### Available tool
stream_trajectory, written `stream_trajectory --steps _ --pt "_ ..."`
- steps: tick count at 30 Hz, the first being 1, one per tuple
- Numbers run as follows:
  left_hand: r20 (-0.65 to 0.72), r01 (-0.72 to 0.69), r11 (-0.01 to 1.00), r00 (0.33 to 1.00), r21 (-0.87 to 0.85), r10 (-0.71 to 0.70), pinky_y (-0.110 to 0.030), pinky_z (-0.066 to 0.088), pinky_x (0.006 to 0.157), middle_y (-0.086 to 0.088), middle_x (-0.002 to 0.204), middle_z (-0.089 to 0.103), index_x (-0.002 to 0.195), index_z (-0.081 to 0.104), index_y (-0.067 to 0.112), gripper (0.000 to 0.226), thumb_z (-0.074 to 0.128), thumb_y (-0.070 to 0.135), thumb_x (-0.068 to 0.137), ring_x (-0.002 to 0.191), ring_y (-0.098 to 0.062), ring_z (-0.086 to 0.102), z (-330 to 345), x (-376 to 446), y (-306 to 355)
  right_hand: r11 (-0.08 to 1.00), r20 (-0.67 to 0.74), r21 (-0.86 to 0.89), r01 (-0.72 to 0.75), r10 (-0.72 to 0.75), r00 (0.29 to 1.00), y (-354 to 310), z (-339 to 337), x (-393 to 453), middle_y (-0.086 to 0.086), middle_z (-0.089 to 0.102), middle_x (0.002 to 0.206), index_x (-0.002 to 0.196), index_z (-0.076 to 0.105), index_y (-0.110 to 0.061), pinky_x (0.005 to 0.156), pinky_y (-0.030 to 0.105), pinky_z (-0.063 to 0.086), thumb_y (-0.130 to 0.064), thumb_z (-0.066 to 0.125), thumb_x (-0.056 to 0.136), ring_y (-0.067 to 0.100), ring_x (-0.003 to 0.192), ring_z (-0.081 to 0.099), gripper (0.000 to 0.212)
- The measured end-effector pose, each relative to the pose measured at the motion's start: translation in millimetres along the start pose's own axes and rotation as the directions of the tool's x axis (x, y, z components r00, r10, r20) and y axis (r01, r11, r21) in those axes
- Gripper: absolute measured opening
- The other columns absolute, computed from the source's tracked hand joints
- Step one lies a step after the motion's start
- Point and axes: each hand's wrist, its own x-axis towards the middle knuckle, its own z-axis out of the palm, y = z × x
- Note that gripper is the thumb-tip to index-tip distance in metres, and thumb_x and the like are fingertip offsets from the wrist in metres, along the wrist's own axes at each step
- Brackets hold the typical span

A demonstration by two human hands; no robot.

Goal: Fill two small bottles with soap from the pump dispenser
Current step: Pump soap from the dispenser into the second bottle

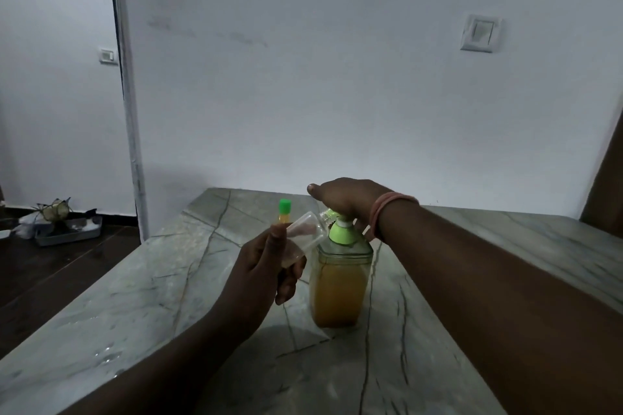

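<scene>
A clear square pump dispenser [340,286] with amber soap and a light green collar stands on the marble table [135,307]. My right hand [344,200] lies palm-down over the pump head, hiding most of it. My left hand [266,266] holds a small clear bottle [305,234], uncapped and tilted, its mouth against the pump's spout. It looks nearly empty. Behind my left thumb stands a second small bottle [285,212] with amber liquid and a green cap, mostly hidden.
The table butts against a white wall with a light switch [481,32]. Left of the table is dark floor with a metal tray [69,232] and clutter on it. A brown edge [605,178] rises at the far right.
</scene>
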Motion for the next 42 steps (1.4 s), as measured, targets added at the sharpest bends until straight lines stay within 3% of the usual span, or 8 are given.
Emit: stream_trajectory --steps 4,12,15,19,24,31,38,42 --pt "0.033 0.008 1.0 0.999 -0.021 -0.007 -0.026 0.038 0.044 -0.01 0.072 0.056 0.131 0.062 0.013 0.077 0.041 0.074 0.089 0.05 -0.013 0.043 -0.4 1.2 1.0 1.0 -0.038 0.019 0.018 -0.018 0.999 1.1 1.2 4.4 0.016 0.051 0.143 0.146 0.045 -0.012 0.086 0.036 0.045 -0.055 0.026 0.104 0.033 0.117 0.058 0.063" --pt "0.046 0.013 0.996 0.999 -0.086 -0.009 -0.024 0.038 0.043 -0.012 0.072 0.055 0.131 0.062 0.01 0.091 0.048 0.084 0.079 0.049 -0.012 0.042 -2.9 2.6 -0.5 0.999 -0.019 0.003 0.041 -0.041 0.999 6.2 9.1 12.0 0.015 0.045 0.148 0.142 0.047 -0.007 0.089 0.031 0.037 -0.03 0.026 0.109 0.031 0.123 0.05 0.046" --pt "0.042 0.016 0.996 0.999 -0.083 -0.013 -0.023 0.039 0.044 -0.01 0.073 0.057 0.13 0.064 0.013 0.091 0.048 0.086 0.078 0.049 -0.01 0.044 -2.6 1.5 1.3 0.998 -0.021 -0.061 0.011 -0.012 1.0 0.7 0.0 8.1 0.014 0.045 0.15 0.147 0.044 -0.012 0.093 0.035 0.04 -0.048 0.026 0.106 0.03 0.126 0.052 0.057" --pt "0.052 0.04 0.994 0.998 -0.098 -0.035 -0.024 0.039 0.044 -0.012 0.075 0.056 0.129 0.064 0.013 0.089 0.047 0.085 0.079 0.05 -0.011 0.043 -3.5 3.3 0.3 0.998 -0.134 0.038 0.045 -0.04 0.99 5.4 7.0 14.4 0.015 0.061 0.125 0.13 0.058 -0.008 0.07 0.031 0.039 -0.047 0.025 0.105 0.023 0.085 0.059 0.057" --pt "0.055 0.062 0.992 0.997 -0.112 -0.056 -0.024 0.039 0.043 -0.016 0.076 0.055 0.127 0.066 0.016 0.078 0.041 0.077 0.084 0.05 -0.012 0.043 -3.5 2.4 -1.5 0.986 -0.086 0.163 -0.021 0.036 0.996 11.9 13.4 19.8 0.017 0.043 0.15 0.146 0.042 -0.01 0.085 0.031 0.032 -0.038 0.02 0.108 0.033 0.129 0.047 0.052" --pt "0.064 0.068 0.991 0.996 -0.115 -0.061 -0.024 0.04 0.044 -0.013 0.076 0.057 0.129 0.065 0.018 0.089 0.048 0.087 0.077 0.051 -0.012 0.045 -3.0 0.8 2.7 0.999 -0.069 0.043 -0.02 0.023 0.997 3.2 3.1 13.2 0.017 0.052 0.142 0.144 0.047 -0.011 0.079 0.034 0.043 -0.06 0.023 0.102 0.033 0.11 0.059 0.069" --pt "0.059 0.063 0.992 0.997 -0.113 -0.057 -0.024 0.04 0.044 -0.014 0.075 0.056 0.127 0.067 0.021 0.08 0.047 0.084 0.081 0.05 -0.01 0.044 -2.6 -0.5 1.9 0.997 -0.072 0.073 -0.026 0.031 0.997 10.8 13.2 16.6 0.012 0.045 0.15 0.146 0.044 -0.014 0.084 0.033 0.033 -0.053 0.024 0.104 0.033 0.127 0.049 0.061" --pt "0.07 0.069 0.991 0.996 -0.112 -0.061 -0.024 0.04 0.045 -0.013 0.075 0.055 0.128 0.066 0.02 0.085 0.046 0.086 0.079 0.051 -0.01 0.045 -2.4 0.1 1.0 0.999 -0.015 0.007 -0.04 0.04 0.999 3.8 3.1 12.4 0.016 0.051 0.142 0.148 0.042 -0.017 0.064 0.033 0.046 -0.061 0.025 0.101 0.028 0.082 0.061 0.067"
